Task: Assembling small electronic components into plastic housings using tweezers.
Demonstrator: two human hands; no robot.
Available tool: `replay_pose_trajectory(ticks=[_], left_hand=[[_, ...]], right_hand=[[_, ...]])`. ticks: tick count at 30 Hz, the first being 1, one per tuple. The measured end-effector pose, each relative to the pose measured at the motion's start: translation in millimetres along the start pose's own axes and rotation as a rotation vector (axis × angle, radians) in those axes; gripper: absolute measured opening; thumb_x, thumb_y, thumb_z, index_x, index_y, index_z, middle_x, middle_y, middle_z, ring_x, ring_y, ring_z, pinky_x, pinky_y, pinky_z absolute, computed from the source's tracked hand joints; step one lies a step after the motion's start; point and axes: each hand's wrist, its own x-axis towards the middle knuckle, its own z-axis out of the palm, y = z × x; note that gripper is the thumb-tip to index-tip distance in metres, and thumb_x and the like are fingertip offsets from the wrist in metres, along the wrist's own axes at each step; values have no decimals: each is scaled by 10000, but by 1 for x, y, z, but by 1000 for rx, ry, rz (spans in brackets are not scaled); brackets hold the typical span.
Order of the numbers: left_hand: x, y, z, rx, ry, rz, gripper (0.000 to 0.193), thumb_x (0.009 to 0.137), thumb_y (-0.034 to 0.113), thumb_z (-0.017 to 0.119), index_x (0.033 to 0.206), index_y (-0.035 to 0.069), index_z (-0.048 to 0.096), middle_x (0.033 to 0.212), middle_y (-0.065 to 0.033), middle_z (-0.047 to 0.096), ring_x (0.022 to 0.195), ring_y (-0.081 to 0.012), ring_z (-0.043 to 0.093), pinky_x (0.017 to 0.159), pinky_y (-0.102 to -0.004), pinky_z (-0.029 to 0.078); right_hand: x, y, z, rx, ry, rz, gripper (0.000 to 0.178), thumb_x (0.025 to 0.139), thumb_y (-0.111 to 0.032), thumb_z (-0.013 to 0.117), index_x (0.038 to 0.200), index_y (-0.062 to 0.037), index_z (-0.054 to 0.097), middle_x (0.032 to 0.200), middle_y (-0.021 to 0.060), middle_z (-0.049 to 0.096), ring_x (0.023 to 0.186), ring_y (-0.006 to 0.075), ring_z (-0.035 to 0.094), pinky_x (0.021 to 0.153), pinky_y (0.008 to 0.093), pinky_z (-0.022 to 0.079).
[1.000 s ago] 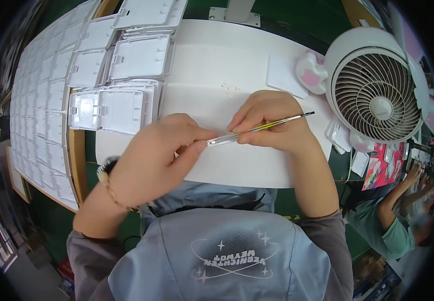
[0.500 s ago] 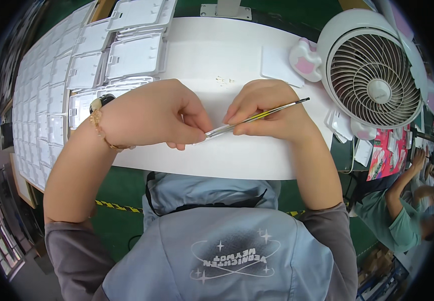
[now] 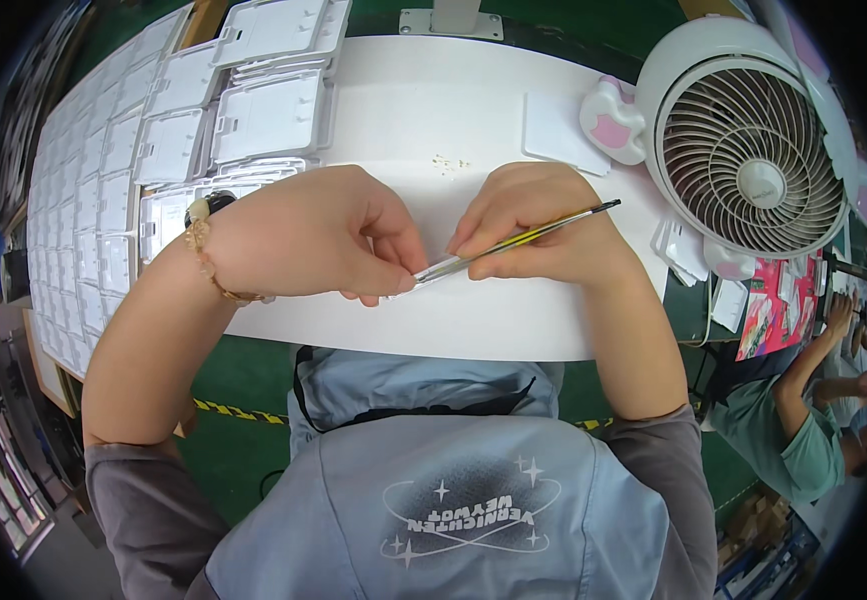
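In the middle of the white table (image 3: 513, 325), my two hands meet close together. My right hand (image 3: 528, 215) is closed around slim silver tweezers (image 3: 543, 229) with a yellow stripe and a black rear end. Their tips slant down to the left and reach the fingertips of my left hand (image 3: 353, 235). The left thumb and fingers pinch a small white piece, mostly covered by the fingers, so its shape is not clear. Just beyond my hands, several tiny brass-coloured bits (image 3: 450, 162) lie scattered on the tabletop.
Stacks of flat white plastic covers (image 3: 268, 112) fill the left side. At the right stand a white fan (image 3: 758, 185) and, beside it, a flat white sheet (image 3: 558, 130). White pieces (image 3: 681, 250) lie near the right edge. Another person (image 3: 788, 430) sits at the far right.
Both hands stay joined at the tweezers' tips, with only a slight shift. The view has moved a little; nothing has been let go.
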Motion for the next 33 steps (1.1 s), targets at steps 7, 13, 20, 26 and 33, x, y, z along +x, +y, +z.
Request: replay_pose_trajectory(ticks=[7, 13, 20, 26, 33], left_hand=[[1, -3, -3, 35, -10, 10, 195, 805, 163, 729, 892, -12, 734, 737, -63, 696, 666, -111, 645, 602, -250, 508], [4, -3, -4, 57, -27, 31, 209, 800, 169, 739, 899, -14, 735, 747, -63, 699, 677, -107, 647, 608, -251, 499], [6, 0, -4, 45, -38, 8, 213, 795, 159, 752, 912, -19, 737, 765, -70, 705, 706, -113, 658, 639, -255, 513], [7, 1, -6, 40, -48, 9, 212, 793, 134, 750, 927, -30, 739, 787, -79, 715, 719, -121, 666, 666, -257, 529], [9, 2, -4, 20, -55, 15, 208, 784, 140, 757, 900, -31, 746, 767, -73, 715, 700, -108, 652, 649, -246, 519]], right_hand=[[0, 0, 1, -33, 12, -23, 213, 623, -116, 892, 756, -88, 727, 812, 53, 743, 717, 195, 675, 645, 310, 481], [0, 0, -1, -54, 21, -31, 235, 609, -118, 895, 770, -87, 727, 827, 54, 745, 735, 203, 679, 662, 312, 483], [-2, 0, -6, 11, 42, -54, 240, 606, -93, 885, 786, -68, 728, 839, 77, 745, 755, 214, 675, 669, 322, 486], [-4, -6, -9, 6, 152, 4, 205, 634, -77, 863, 786, -54, 727, 839, 93, 743, 757, 220, 669, 669, 325, 484], [-2, -3, -8, -3, 69, -50, 195, 639, -82, 859, 775, -57, 721, 822, 90, 738, 741, 219, 668, 671, 323, 482]])
